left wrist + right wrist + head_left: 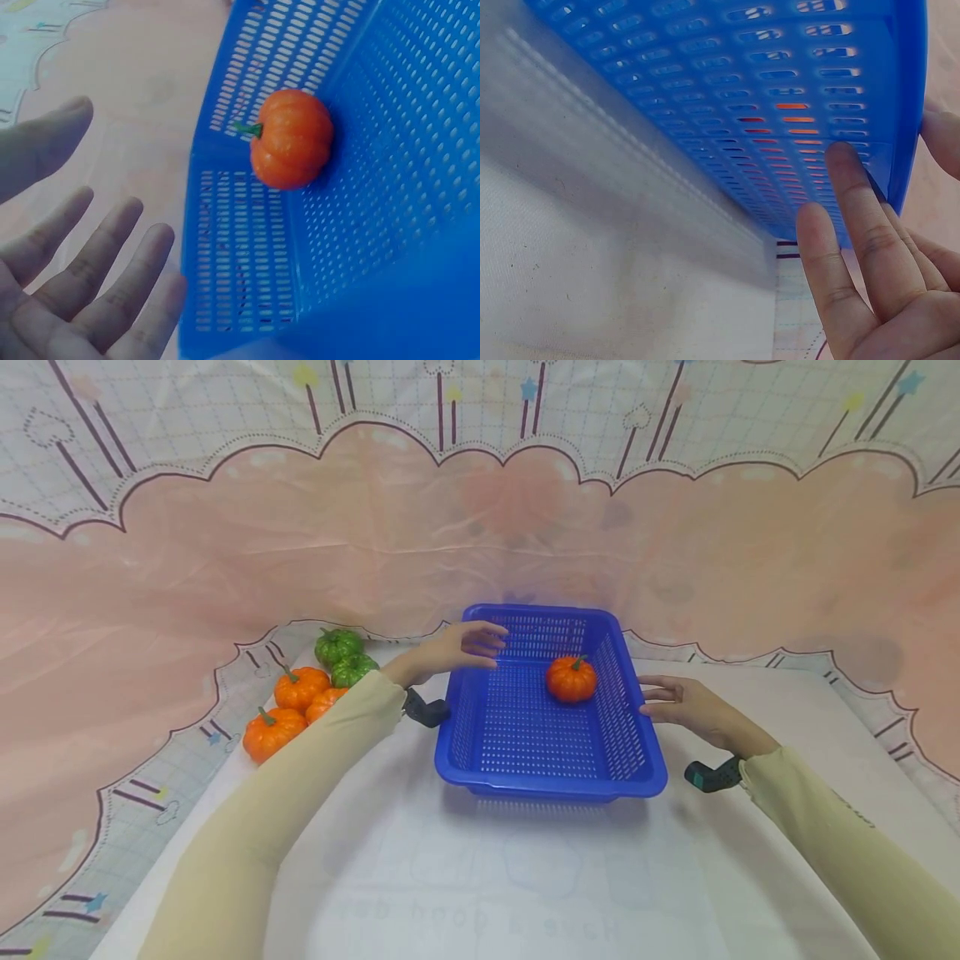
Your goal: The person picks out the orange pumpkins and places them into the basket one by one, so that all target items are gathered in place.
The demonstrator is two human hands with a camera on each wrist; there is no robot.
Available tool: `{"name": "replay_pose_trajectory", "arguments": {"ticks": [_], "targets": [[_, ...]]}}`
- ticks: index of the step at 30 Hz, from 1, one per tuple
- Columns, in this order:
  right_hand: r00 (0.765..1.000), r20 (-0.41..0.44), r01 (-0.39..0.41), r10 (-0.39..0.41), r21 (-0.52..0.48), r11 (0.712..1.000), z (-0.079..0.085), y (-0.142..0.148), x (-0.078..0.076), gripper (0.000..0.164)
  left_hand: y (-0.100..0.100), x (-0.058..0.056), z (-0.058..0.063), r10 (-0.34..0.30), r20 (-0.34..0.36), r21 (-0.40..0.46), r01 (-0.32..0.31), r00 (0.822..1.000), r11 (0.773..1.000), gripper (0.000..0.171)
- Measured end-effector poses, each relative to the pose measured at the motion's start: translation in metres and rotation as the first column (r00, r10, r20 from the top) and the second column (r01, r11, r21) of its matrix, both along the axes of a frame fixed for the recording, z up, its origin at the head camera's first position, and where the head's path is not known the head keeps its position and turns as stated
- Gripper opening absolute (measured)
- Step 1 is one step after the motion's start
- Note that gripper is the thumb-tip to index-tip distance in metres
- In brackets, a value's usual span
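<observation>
White surface point(480, 860), pink/white patterned cloth point(420, 527) hung behind & showing along its L, R & far edges. Near part of surface has faint reversed lettering point(472, 914). Pale sleeves come in from near L & near R: L sleeve point(217, 877), R sleeve point(847, 852), each w/ a dark cam at the wrist, L cam point(426, 708) & R cam point(712, 774).

By the surface's L edge, 3 orange pumpkins point(273, 735) sit bunched, one partly hidden by L sleeve.

Blue basket point(551, 787) stands approx. mid-surface btwn L & R edges, toward the far edge. R hand point(693, 706) is open at the basket's R side, fingers near straight & a bit apart against the slotted outer wall, thumb by the rim; not wrapped round anything, can't tell if it presses. Red pumpkin point(572, 679) sits in the basket, on its floor nr the R wall, far half, green stem up; bits of its orange-red show thru the wall slots in the R wrist view.

L hand point(457, 647) is over the basket's L rim, thumb well clear of the spread, slightly bent fingers, holding nothing.

2 green pumpkins point(339, 647) sit just past the orange ones, nr the surface's far L corner.
</observation>
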State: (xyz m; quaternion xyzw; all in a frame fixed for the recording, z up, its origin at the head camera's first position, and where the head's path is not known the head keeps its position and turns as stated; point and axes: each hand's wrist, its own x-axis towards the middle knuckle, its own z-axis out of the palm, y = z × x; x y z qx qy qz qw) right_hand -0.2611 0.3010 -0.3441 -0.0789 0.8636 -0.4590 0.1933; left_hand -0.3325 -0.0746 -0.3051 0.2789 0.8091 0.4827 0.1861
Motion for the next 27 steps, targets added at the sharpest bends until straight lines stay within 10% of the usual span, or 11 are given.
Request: {"name": "replay_pose_trajectory", "arguments": {"ticks": [27], "targets": [[1.0, 0.009, -0.003, 0.003, -0.025, 1.0, 0.0, 0.0, -0.002, 0.077, -0.086, 0.015, 0.005, 0.077, -0.138, -0.124, -0.095, 0.987, 0.988, 0.06]]}}
